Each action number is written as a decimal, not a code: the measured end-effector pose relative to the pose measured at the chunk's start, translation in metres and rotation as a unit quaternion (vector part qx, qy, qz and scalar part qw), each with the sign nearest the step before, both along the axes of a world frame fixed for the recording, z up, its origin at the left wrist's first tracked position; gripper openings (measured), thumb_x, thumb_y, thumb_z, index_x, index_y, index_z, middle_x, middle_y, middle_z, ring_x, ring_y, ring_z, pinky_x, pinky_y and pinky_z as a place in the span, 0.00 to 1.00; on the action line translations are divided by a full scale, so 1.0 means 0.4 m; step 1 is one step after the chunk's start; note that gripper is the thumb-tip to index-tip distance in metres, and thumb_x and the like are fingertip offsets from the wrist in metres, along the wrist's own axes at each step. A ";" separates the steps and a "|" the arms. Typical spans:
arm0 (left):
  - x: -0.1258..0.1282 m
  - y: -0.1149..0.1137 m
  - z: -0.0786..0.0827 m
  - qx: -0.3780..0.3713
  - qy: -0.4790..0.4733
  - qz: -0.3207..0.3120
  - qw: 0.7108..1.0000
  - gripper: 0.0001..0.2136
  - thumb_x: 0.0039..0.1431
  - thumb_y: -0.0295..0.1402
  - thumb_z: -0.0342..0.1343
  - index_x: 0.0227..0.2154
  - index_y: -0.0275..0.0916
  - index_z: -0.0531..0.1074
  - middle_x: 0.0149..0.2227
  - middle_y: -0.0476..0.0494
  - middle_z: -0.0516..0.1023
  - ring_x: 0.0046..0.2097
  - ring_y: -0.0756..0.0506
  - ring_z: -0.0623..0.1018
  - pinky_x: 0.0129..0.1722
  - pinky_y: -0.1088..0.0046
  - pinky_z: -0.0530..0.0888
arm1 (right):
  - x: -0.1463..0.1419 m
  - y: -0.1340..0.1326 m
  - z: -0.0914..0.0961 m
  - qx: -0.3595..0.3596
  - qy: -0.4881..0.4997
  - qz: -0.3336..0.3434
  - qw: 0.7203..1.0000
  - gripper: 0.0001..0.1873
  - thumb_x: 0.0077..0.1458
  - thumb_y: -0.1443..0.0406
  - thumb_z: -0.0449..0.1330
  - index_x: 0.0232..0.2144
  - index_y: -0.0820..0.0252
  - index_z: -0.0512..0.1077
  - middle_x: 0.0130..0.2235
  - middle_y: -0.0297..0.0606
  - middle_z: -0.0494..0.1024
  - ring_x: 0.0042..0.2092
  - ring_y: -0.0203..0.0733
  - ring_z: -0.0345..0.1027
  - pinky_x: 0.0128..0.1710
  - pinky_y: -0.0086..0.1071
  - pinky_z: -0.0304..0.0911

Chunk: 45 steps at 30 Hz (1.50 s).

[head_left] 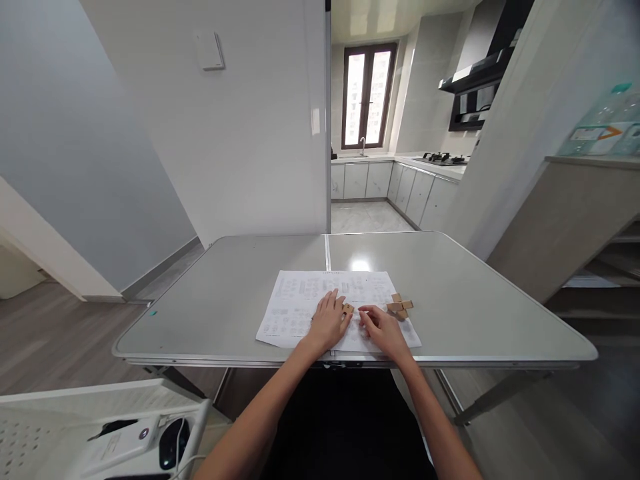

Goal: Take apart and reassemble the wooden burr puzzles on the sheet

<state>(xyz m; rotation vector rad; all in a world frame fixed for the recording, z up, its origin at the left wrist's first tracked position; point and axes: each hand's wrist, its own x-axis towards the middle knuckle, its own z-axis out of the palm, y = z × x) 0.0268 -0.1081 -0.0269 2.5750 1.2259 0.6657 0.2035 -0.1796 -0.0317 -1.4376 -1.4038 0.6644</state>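
My left hand (329, 321) rests on the printed sheet (280, 319) with its fingers stretched forward over a small notched wooden block (349, 308). The block shows between thumb and index finger; part of it is hidden under the hand. Just to the right, my right hand (383, 328) is curled, thumb and fingertips drawn together and pointing at the block. Whatever these fingertips hold, if anything, is too small to make out. Beyond the right hand, several crossed wooden puzzle pieces (400, 306) lie at the sheet's right edge. Rows of small diagrams cover the paper.
The grey folding table (480, 307) has a metal rim and a centre seam. A white basket (193, 413) with a white box and a black object stands at lower left. A small green bit (153, 313) lies near the table's left edge. Bottles (603, 127) stand on a shelf at right.
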 end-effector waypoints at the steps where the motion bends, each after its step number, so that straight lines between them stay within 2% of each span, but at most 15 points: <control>1: -0.003 0.011 -0.003 0.001 0.001 0.004 1.000 0.19 0.71 0.39 0.51 0.60 0.36 0.66 0.71 0.28 0.61 0.73 0.31 0.59 0.70 0.47 0.58 | 0.000 0.000 0.000 0.000 -0.001 0.001 1.000 0.27 0.63 0.43 0.54 0.43 0.59 0.76 0.29 0.39 0.83 0.25 0.44 0.74 0.33 0.38 0.70; 7: -0.059 0.116 -0.006 -0.010 -0.006 0.046 0.999 0.19 0.71 0.39 0.48 0.59 0.35 0.67 0.70 0.26 0.64 0.73 0.31 0.60 0.70 0.46 0.58 | 0.004 -0.002 -0.004 -0.008 -0.005 0.008 1.000 0.27 0.63 0.43 0.54 0.42 0.59 0.76 0.30 0.38 0.82 0.25 0.43 0.72 0.31 0.36 0.68; 10: -0.117 0.172 -0.001 -0.009 -0.018 0.069 0.997 0.20 0.70 0.39 0.50 0.58 0.33 0.68 0.69 0.25 0.65 0.72 0.32 0.61 0.71 0.48 0.56 | 0.007 -0.003 -0.007 -0.012 -0.008 0.013 1.000 0.26 0.63 0.43 0.54 0.42 0.59 0.76 0.30 0.37 0.82 0.25 0.43 0.72 0.31 0.36 0.68; 13: -0.185 0.212 0.010 -0.006 -0.033 0.084 0.996 0.21 0.69 0.41 0.51 0.58 0.34 0.68 0.66 0.27 0.68 0.70 0.33 0.64 0.70 0.50 0.59 | 0.006 -0.003 -0.007 -0.015 -0.011 0.017 1.000 0.26 0.63 0.43 0.55 0.42 0.58 0.76 0.29 0.37 0.82 0.25 0.43 0.72 0.30 0.36 0.68; 18: -0.275 0.242 0.029 0.000 -0.061 0.084 0.995 0.24 0.66 0.45 0.56 0.60 0.38 0.68 0.65 0.33 0.70 0.67 0.35 0.67 0.68 0.56 0.62 | 0.004 -0.007 -0.007 -0.019 -0.010 0.022 1.000 0.25 0.64 0.44 0.55 0.42 0.58 0.76 0.30 0.37 0.81 0.25 0.43 0.71 0.30 0.36 0.67; 22: -0.336 0.262 0.029 -0.001 -0.101 0.140 0.985 0.30 0.62 0.50 0.60 0.62 0.37 0.66 0.65 0.31 0.70 0.71 0.31 0.61 0.70 0.51 0.56 | 0.005 -0.011 -0.008 -0.022 -0.009 0.023 0.999 0.25 0.65 0.44 0.55 0.42 0.58 0.76 0.30 0.37 0.81 0.25 0.42 0.69 0.31 0.35 0.66; 24: -0.369 0.279 0.026 -0.013 -0.126 0.180 0.975 0.28 0.66 0.50 0.55 0.61 0.35 0.66 0.64 0.28 0.71 0.68 0.31 0.66 0.68 0.51 0.60 | 0.005 -0.013 -0.007 -0.022 -0.008 0.023 0.999 0.25 0.65 0.44 0.56 0.42 0.58 0.76 0.30 0.37 0.81 0.25 0.41 0.69 0.30 0.35 0.66; 28: -0.424 0.312 0.018 -0.036 -0.172 0.235 0.956 0.19 0.70 0.41 0.49 0.57 0.35 0.68 0.59 0.29 0.76 0.60 0.36 0.76 0.60 0.57 0.70 | -0.001 -0.017 -0.003 -0.019 -0.005 0.018 1.000 0.26 0.65 0.43 0.55 0.41 0.57 0.77 0.30 0.38 0.80 0.25 0.42 0.69 0.27 0.34 0.65; 32: -0.436 0.326 0.009 -0.039 -0.194 0.241 0.950 0.14 0.66 0.33 0.52 0.52 0.38 0.71 0.55 0.33 0.79 0.58 0.38 0.77 0.59 0.59 0.72 | -0.007 -0.017 -0.002 -0.008 -0.008 0.001 1.000 0.27 0.64 0.42 0.55 0.40 0.57 0.77 0.29 0.37 0.79 0.24 0.41 0.68 0.27 0.34 0.65; 38: -0.424 0.328 -0.001 -0.030 -0.197 0.223 0.954 0.13 0.63 0.31 0.55 0.50 0.38 0.72 0.54 0.33 0.80 0.58 0.37 0.77 0.60 0.58 0.71 | -0.006 -0.021 -0.006 0.016 -0.007 -0.056 0.998 0.26 0.65 0.42 0.55 0.41 0.57 0.76 0.27 0.35 0.78 0.23 0.40 0.66 0.27 0.34 0.64; 42: -0.425 0.327 -0.001 -0.027 -0.197 0.223 0.954 0.13 0.63 0.31 0.54 0.49 0.38 0.72 0.53 0.33 0.80 0.57 0.37 0.78 0.59 0.57 0.72 | -0.001 -0.025 -0.008 0.031 0.004 -0.097 0.995 0.26 0.66 0.43 0.54 0.48 0.58 0.73 0.27 0.34 0.78 0.22 0.39 0.66 0.28 0.34 0.65; 45: -0.426 0.325 -0.002 -0.024 -0.196 0.223 0.955 0.12 0.63 0.32 0.54 0.48 0.38 0.72 0.53 0.34 0.80 0.56 0.37 0.78 0.58 0.57 0.72 | -0.001 -0.026 -0.011 0.054 0.030 -0.153 0.986 0.27 0.66 0.45 0.55 0.53 0.58 0.69 0.27 0.32 0.78 0.22 0.38 0.66 0.29 0.33 0.67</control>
